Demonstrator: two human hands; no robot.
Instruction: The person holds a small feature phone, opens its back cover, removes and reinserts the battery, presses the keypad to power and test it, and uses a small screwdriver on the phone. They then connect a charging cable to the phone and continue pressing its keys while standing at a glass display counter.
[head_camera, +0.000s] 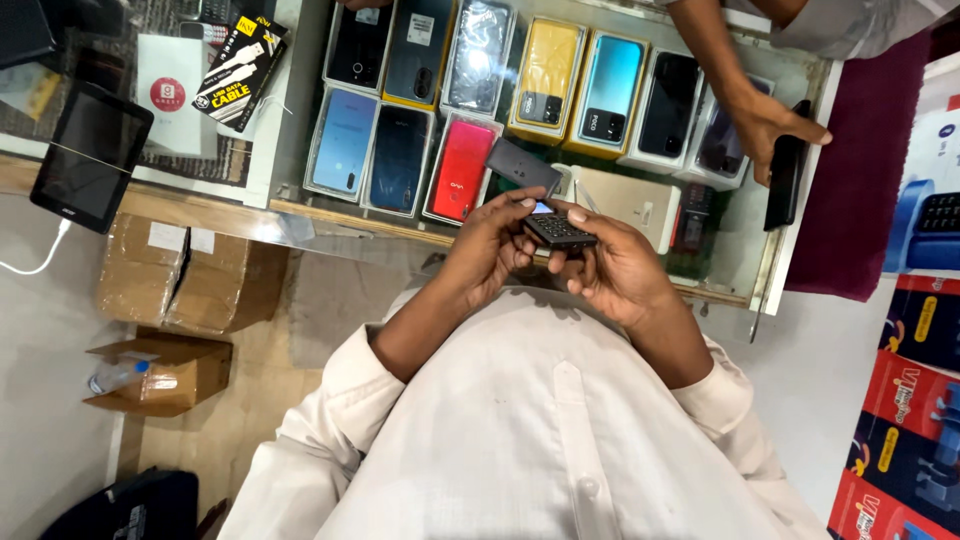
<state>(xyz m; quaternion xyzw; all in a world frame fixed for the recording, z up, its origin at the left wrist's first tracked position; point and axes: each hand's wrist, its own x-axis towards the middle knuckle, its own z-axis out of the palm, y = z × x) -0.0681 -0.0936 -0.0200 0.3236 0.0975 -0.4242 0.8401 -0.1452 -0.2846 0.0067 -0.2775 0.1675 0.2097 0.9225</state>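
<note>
I hold a small black keypad phone in both hands, just above the near edge of a glass display counter. My left hand grips its left side with the thumb over the top end. My right hand supports it from the right, thumb resting near the keys. A flat dark grey phone lies on the glass just beyond my fingers.
Under the glass, several phones in blue, red, yellow and black lie in rows. Another person's hand holds a black phone at the counter's right end. A tablet, a cable box and cardboard boxes are on the left.
</note>
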